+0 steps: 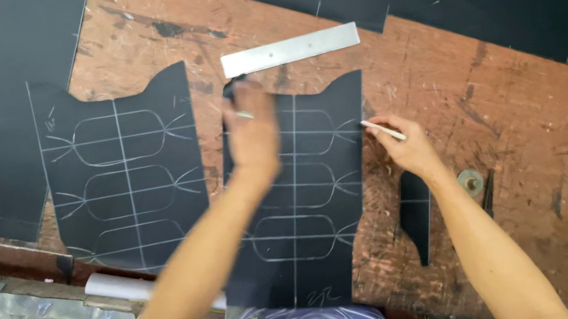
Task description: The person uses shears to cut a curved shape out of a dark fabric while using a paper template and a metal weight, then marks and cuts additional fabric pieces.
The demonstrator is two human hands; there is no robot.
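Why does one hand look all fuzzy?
Head view: the left hand is smeared by motion blur over the black marked piece; the right hand, holding a thin white marker, is sharper; light is even, and the metal ruler shines a little.

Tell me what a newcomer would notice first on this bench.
Two black cut panels with chalked grid lines lie side by side mid-table: the left panel bare, the right panel under the left hand. The right hand holds a white marking stick at its edge, below a metal ruler.
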